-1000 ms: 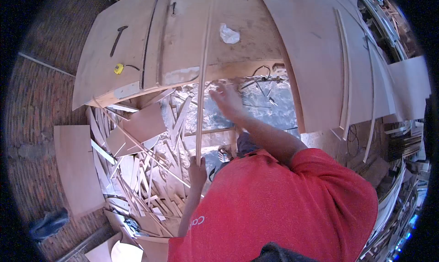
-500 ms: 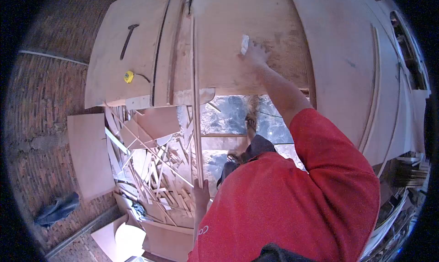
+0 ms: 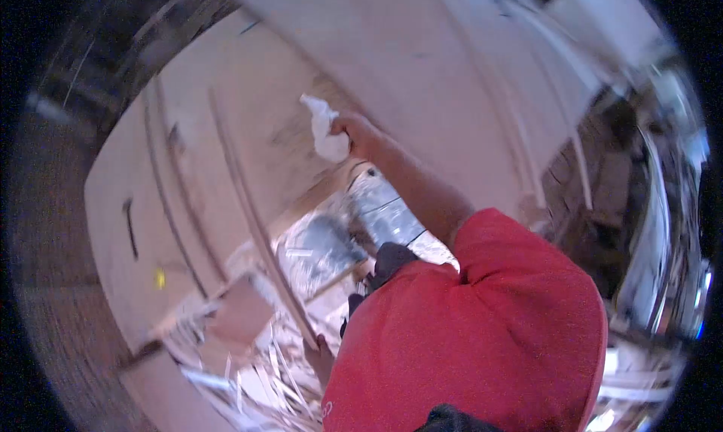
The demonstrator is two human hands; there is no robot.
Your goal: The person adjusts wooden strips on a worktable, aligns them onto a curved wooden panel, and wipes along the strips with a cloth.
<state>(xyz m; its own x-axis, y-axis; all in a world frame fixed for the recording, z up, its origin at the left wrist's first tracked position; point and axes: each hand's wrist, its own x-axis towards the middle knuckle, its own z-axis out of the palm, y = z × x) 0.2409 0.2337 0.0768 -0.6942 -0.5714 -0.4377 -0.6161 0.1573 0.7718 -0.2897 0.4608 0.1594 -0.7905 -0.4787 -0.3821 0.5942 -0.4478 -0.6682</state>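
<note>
The right hand (image 3: pixel 355 134) grips a crumpled white bag (image 3: pixel 324 131) over a flat board (image 3: pixel 252 70), upper center.
At lower center, fingers of the left hand (image 3: pixel 320 359) curl around a long, narrow wooden strip (image 3: pixel 260 235).

Woodworking workshop, with wood offcuts (image 3: pixel 275 383) and a hammer (image 3: pixel 130 227).

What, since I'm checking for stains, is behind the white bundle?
Board with dark smudges shows around the bundle, which the right hand holds. The patch directly behind both is covered, so stains there can't be seen.
</note>
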